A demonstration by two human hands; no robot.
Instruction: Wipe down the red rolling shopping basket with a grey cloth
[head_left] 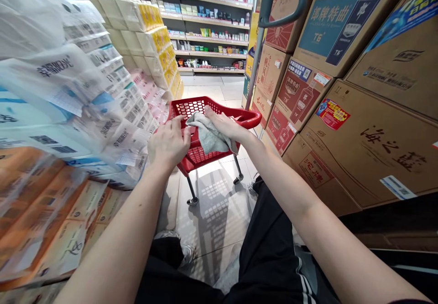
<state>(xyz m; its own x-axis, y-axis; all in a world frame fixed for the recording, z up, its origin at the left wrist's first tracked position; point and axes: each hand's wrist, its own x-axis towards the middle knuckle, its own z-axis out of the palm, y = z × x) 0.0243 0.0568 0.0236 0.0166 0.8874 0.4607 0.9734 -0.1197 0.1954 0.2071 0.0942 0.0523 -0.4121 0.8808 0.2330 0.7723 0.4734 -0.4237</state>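
The grey cloth (209, 136) lies over the near rim of the red basket (247, 119), about at the middle of this edge, and a part of it hangs down on the inside. The right hand (224, 124) is on top of it; its fingers are bent over the cloth and press it to the rim. The left hand (169, 142) is at the near left corner of the basket, with the fingers clenched on the rim, and it steadies the basket.

I judge that the step in hand is wiping the rim. A further stroke calls for firm pressure along the edge while the left hand holds, because the basket stands on small wheels on the tiled floor (219, 203).

Packs of tissue (102, 90) are stacked on the left and brown cartons (359, 149) on the right.
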